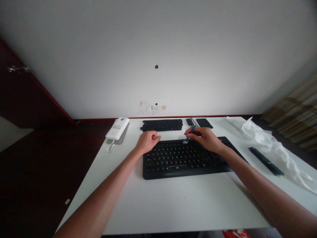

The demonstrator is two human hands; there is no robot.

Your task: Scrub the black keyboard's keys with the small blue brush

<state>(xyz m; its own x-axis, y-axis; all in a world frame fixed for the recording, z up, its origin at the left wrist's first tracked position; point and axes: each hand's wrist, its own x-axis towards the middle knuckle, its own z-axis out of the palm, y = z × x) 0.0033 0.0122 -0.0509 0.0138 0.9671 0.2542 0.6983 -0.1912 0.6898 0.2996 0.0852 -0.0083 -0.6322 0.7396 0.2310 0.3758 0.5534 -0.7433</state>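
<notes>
A black keyboard [183, 158] lies in the middle of the white table [173, 201]. My left hand [147, 140] rests as a loose fist at the keyboard's far left corner, and nothing shows in it. My right hand [205, 137] hovers over the keyboard's upper middle rows, its fingers pinched on a small blue tool [189, 133] whose tip points down at the keys. Behind the keyboard lie removed black keycaps laid out in rows: a wide block [162, 125] and two smaller blocks [200, 122].
A white power bank with a cable [117, 129] sits at the table's far left. A crumpled clear plastic bag [269, 142] and a long black bar [266, 161] lie on the right. A dark cabinet [22, 96] stands left; striped curtain at the right edge.
</notes>
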